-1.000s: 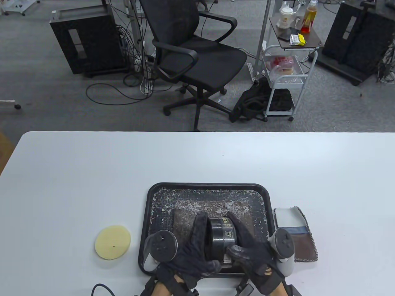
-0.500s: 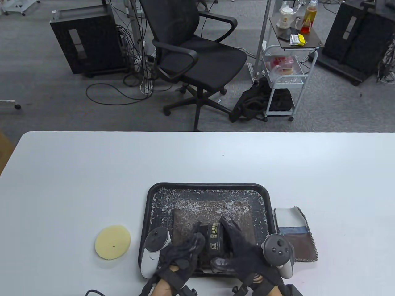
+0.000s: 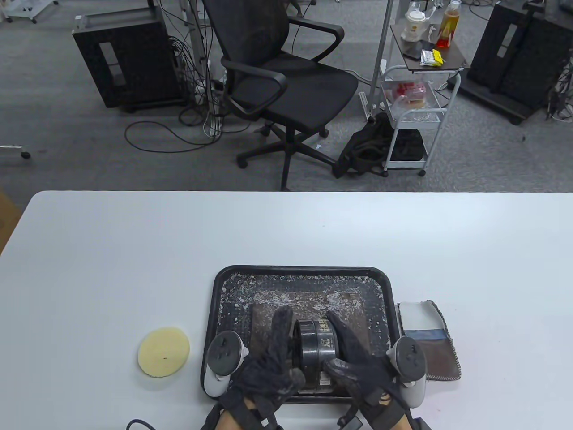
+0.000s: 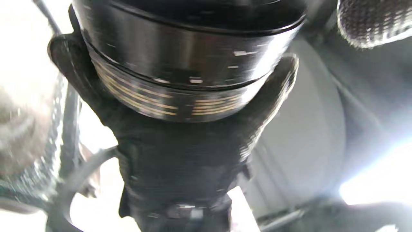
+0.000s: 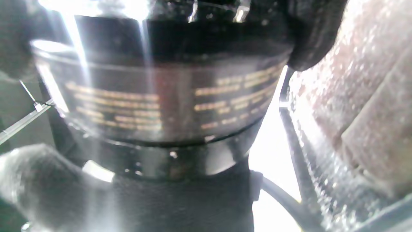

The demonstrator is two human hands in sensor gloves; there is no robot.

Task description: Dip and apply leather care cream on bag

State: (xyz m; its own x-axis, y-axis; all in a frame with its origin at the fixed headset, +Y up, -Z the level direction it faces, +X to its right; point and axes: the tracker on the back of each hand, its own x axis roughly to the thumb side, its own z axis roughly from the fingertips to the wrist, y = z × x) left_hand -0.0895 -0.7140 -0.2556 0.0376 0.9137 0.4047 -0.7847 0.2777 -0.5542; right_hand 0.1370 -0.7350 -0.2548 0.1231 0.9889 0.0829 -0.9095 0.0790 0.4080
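A black round jar of leather care cream (image 3: 315, 354) with gold lettering lies on its side between both hands, above the black tray (image 3: 224, 286). My left hand (image 3: 275, 358) grips its lid end; my right hand (image 3: 351, 356) grips its body. In the left wrist view the jar (image 4: 190, 58) fills the top, with the right hand's fingers wrapped around it. In the right wrist view the jar (image 5: 161, 106) shows its gold text. A brown leather piece (image 3: 309, 309) lies in the tray under the hands. A round yellow sponge pad (image 3: 163, 351) lies on the table left of the tray.
Folded cloth and leather swatches (image 3: 427, 338) lie right of the tray. The tray floor is speckled with white flakes. The white table (image 3: 134, 251) stretches far beyond the tray. An office chair (image 3: 277, 76) and a cart (image 3: 416, 89) stand on the floor behind.
Both hands twisted around the jar: half a second ago the trackers had rolled and the hands sat lower; now the fingers reach forward again and the jar sits slightly farther up.
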